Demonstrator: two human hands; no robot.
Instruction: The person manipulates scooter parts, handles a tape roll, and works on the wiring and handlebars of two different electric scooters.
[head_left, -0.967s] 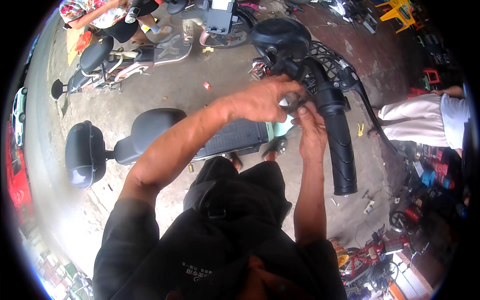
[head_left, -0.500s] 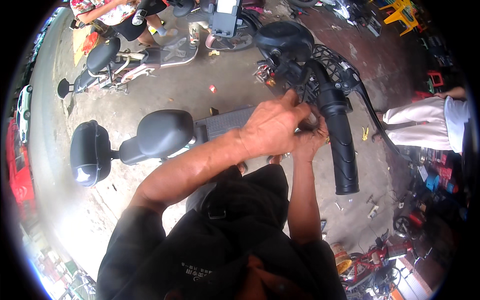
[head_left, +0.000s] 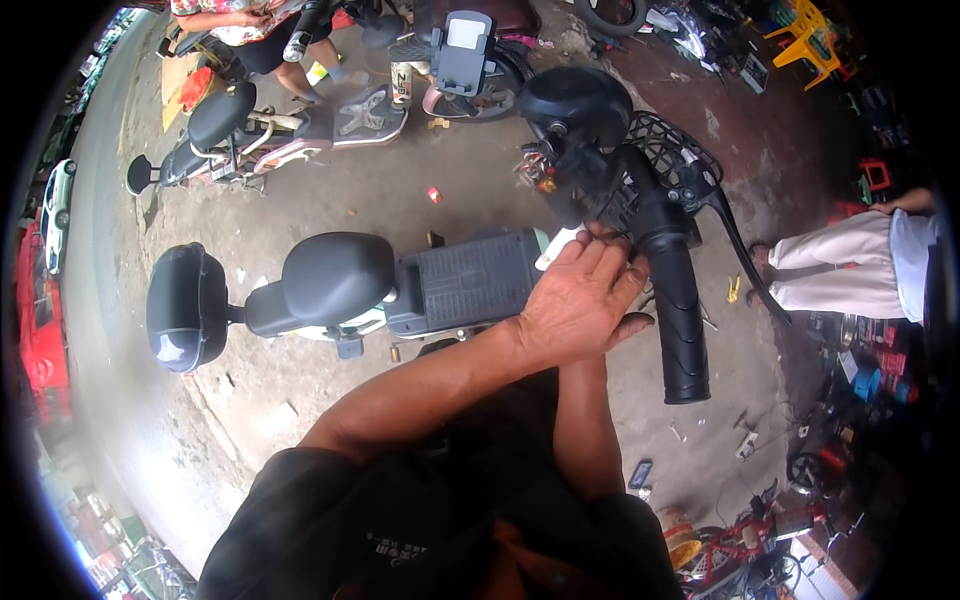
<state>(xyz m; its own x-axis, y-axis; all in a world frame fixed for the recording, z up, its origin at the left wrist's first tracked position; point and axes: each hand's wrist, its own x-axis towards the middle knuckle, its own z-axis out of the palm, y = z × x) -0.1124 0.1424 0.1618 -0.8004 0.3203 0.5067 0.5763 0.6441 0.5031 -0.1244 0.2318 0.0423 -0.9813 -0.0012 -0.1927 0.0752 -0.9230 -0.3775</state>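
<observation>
My left hand (head_left: 578,302) lies just left of the black handlebar grip (head_left: 680,330), fingers bent and closed over something hidden below the handlebar (head_left: 640,165). My right hand is mostly hidden beneath it; only its forearm (head_left: 585,430) shows clearly. Past my fingertips is a pale scooter panel (head_left: 550,250). The scooter's seat (head_left: 335,275), rear box (head_left: 185,305) and grey footboard (head_left: 470,280) extend leftward. A brake lever (head_left: 740,240), front basket (head_left: 670,150) and dark rounded housing (head_left: 575,100) surround the bar's upper end.
Another person (head_left: 240,20) is beside a second scooter (head_left: 220,115) at upper left. A standing person in pale trousers (head_left: 830,260) is at right. Around them are a yellow chair (head_left: 805,40), a red stool (head_left: 875,175), scattered parts, a phone (head_left: 640,475) and a red bicycle (head_left: 750,530).
My left hand has moved downward and now covers most of my right hand. The shiny round thing seen among my fingers earlier is out of sight. The scene sits slightly lower in view.
</observation>
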